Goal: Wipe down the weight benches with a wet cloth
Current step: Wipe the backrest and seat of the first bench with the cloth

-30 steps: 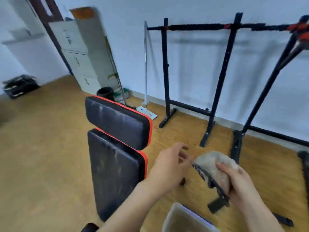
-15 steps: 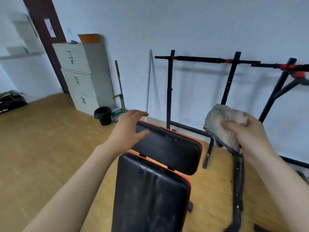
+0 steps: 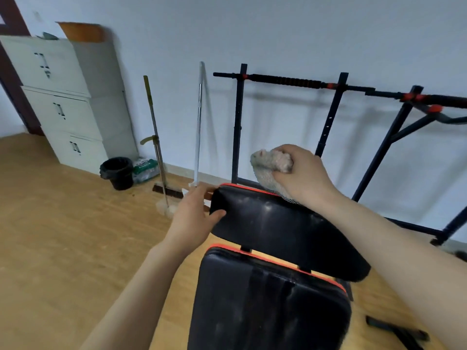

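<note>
Lowered onto the dusty bench pad (image 3: 278,231), left hand (image 3: 194,215) grips its edge, right hand (image 3: 303,175) clutches cloth (image 3: 265,168); wood floor (image 3: 63,223) around.

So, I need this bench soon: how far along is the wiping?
Nothing looks wiped yet: upper pad and lower pad show dusty streaks. In hand: right hand holds the cloth at the upper pad's top edge, left hand grips its corner. Both pads remain.

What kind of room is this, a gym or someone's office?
Most likely a small home or office gym: a padded black weight bench stands in front and a black pull-up frame lines the wall. The filing cabinet, broom and bin suggest it doubles as a storeroom.
</note>
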